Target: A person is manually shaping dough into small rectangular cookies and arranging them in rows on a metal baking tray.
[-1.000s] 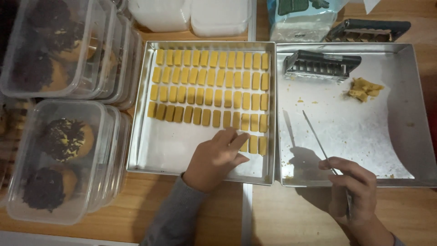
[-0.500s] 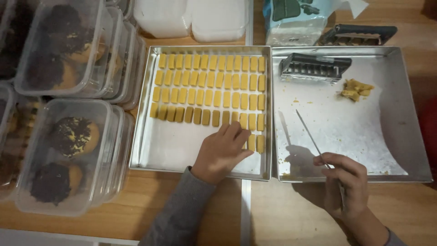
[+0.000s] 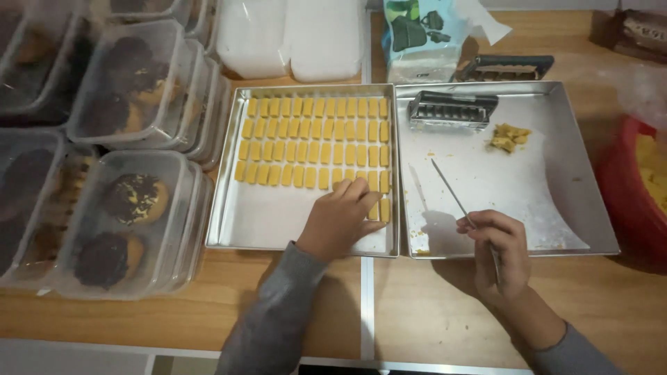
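- Wooden bench [image 3: 431,305] carries two metal trays side by side.
- Yellow dough pieces [image 3: 316,142] lie in neat rows in the left tray [image 3: 226,201], filling its upper part.
- Left hand [image 3: 340,219] rests at the tray's 5 o'clock corner, fingers loosely curled, tips touching the last pieces of the bottom row.
- Right hand [image 3: 497,257] pinches a thin metal skewer [image 3: 451,191], tip aimed toward 11 o'clock over the right tray [image 3: 590,208].
- Dark cutter [image 3: 451,109] and dough scraps [image 3: 508,136] sit at that tray's 12 o'clock.
- Clear tubs of dark pastries [image 3: 128,208] stand at 9 o'clock.
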